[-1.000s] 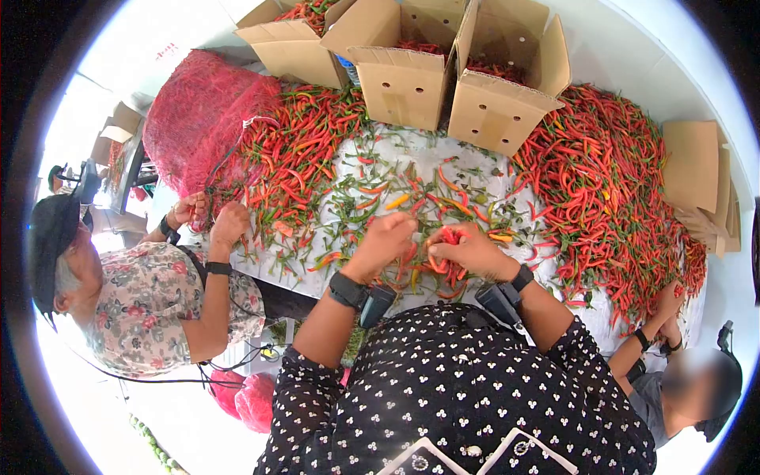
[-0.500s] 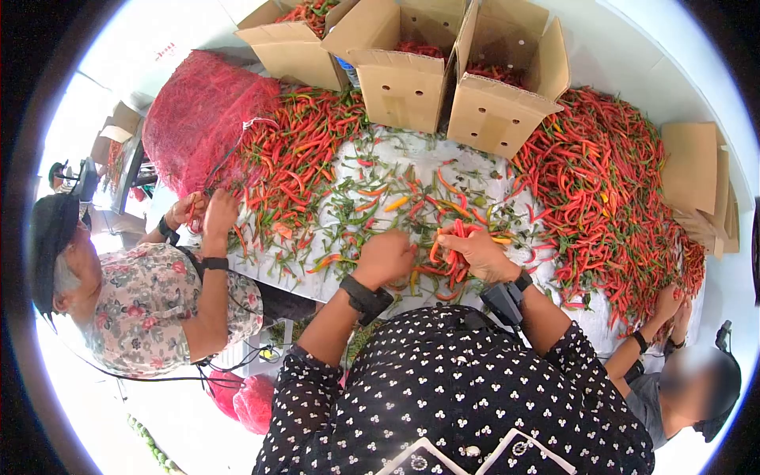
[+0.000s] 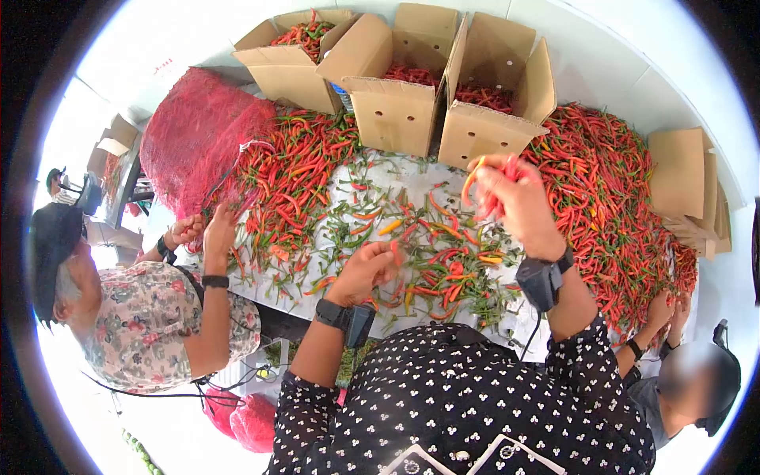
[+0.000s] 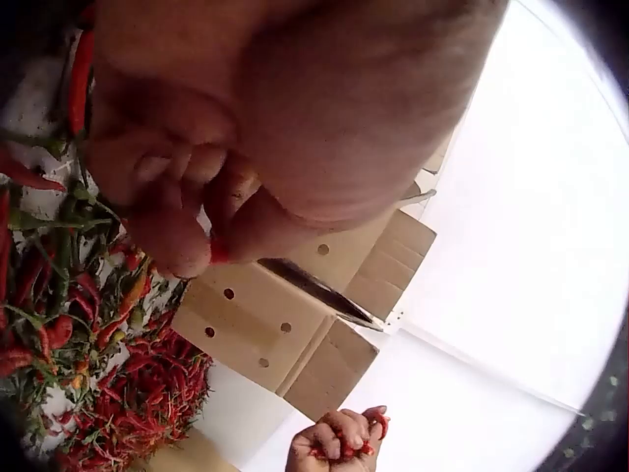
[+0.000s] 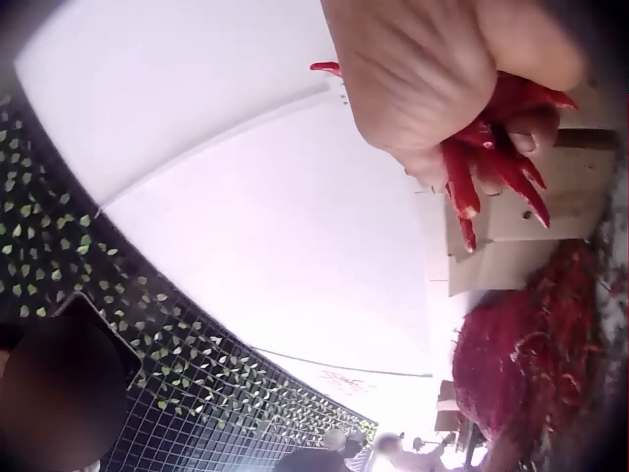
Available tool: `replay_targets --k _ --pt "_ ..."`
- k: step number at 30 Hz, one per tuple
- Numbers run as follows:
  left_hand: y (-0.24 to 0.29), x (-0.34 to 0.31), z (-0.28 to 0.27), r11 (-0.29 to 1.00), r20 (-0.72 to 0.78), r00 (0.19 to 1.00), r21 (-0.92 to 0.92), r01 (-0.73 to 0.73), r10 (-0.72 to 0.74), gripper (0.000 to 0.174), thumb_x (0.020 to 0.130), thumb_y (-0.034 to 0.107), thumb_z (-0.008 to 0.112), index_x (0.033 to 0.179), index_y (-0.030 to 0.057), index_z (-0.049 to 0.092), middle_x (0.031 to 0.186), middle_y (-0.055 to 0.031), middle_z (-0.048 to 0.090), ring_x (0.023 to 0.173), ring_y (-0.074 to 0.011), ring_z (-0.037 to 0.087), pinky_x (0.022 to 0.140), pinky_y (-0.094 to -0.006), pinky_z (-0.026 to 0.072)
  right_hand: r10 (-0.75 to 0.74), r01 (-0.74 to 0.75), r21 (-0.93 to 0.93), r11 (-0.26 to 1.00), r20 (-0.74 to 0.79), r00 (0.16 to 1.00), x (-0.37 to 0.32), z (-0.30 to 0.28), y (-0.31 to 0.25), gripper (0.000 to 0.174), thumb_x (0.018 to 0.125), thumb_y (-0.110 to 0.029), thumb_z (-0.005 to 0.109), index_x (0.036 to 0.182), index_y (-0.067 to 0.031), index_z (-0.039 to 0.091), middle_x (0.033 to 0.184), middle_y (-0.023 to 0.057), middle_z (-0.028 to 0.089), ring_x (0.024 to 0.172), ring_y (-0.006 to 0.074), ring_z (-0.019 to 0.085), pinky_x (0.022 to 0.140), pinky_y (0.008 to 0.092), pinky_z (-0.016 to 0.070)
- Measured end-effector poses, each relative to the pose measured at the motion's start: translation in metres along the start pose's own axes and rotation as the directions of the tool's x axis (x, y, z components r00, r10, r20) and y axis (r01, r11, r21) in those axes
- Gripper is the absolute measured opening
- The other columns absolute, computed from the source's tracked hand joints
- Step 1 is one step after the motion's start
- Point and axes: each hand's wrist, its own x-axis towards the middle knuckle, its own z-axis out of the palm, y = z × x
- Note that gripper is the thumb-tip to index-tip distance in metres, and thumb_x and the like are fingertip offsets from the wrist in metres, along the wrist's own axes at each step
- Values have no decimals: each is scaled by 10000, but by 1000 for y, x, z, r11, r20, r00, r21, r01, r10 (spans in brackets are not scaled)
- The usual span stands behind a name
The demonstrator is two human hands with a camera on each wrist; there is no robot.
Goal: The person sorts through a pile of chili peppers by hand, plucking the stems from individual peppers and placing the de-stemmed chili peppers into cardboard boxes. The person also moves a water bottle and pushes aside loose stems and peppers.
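Note:
The right hand (image 3: 518, 202) is raised in front of the right-hand box, gripping a bunch of red chilies. In the right wrist view several red chilies (image 5: 496, 167) stick out between the curled fingers of that hand (image 5: 442, 88). Low over the table, the left hand (image 3: 368, 273) has its fingers curled, with a bit of red at the fingertips. The left wrist view shows a small red piece (image 4: 218, 252) pinched between thumb and finger of the left hand (image 4: 246, 128). Loose chilies and green stems (image 3: 443, 273) lie beside and below the hands.
Open cardboard boxes (image 3: 392, 119) holding chilies line the back. Large chili heaps (image 3: 602, 206) lie right and left, with a red mesh sack (image 3: 194, 142) at far left. One person (image 3: 158, 317) works at the left and another (image 3: 697, 388) at the right.
The right hand has risen away from the table toward the boxes with its chilies. The left hand has shifted slightly left and down. The head view has tilted a little.

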Motion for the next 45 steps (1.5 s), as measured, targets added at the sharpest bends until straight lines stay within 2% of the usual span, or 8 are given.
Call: replay_targets --k 9,15,21,28,33,38,42,45 --pt "-12 4 -5 988 -48 995 -125 -93 87 99 867 121 499 944 60 516 789 -12 572 563 -57 449 497 -192 350 -335 350 63 935 -172 926 49 -27 -51 191 826 -125 591 962 9 604 672 5 568 535 53 482 457 178 361" --pt "-13 -3 -9 995 -62 997 -93 -44 38 165 875 133 496 1003 32 522 834 -23 585 595 -49 450 535 -188 373 -326 327 -39 944 -246 913 25 -68 -59 173 824 -136 597 932 -1 610 647 18 570 518 46 472 436 178 338" --pt "-9 -6 -5 999 -111 994 -36 -24 20 184 878 107 488 1018 -5 532 794 -33 577 579 -59 438 513 -184 353 71 -138 -480 867 -156 985 -67 -106 -33 165 834 -147 559 911 -8 607 697 26 593 510 46 491 467 201 402" --pt "-12 9 -2 999 -28 999 20 26 -25 150 885 133 489 961 14 542 776 -12 569 571 -48 443 513 -179 364 52 -277 -439 855 -459 887 -108 -125 -47 179 828 -143 567 937 -6 601 735 20 604 528 39 501 474 199 415" --pt "2 7 16 997 62 998 -80 -2 7 155 915 181 455 966 45 509 765 -18 572 569 -58 446 523 -204 375 -215 115 -427 897 -195 957 -46 -110 -81 218 836 -197 561 955 -19 604 683 18 589 523 38 499 472 184 417" --pt "11 -5 21 984 15 999 -171 -46 49 130 919 168 446 952 55 501 756 -25 581 524 -68 469 501 -203 372 -459 288 -588 756 -161 874 55 -86 -96 248 834 -224 571 964 -16 606 655 9 568 528 60 516 485 212 439" --pt "13 -15 18 984 -178 973 -68 -163 149 119 899 131 462 934 29 513 691 -11 567 524 -43 460 460 -174 341 -363 311 -416 855 -52 930 49 -16 -76 235 830 -197 582 1008 -48 612 615 -16 517 521 50 470 469 200 381" --pt "16 -20 17 966 -123 958 33 -258 260 118 881 106 483 944 11 515 688 -7 558 523 -33 449 472 -167 353 35 9 -252 968 169 985 21 25 9 222 817 -193 603 948 -14 591 667 9 566 523 79 529 464 228 437"
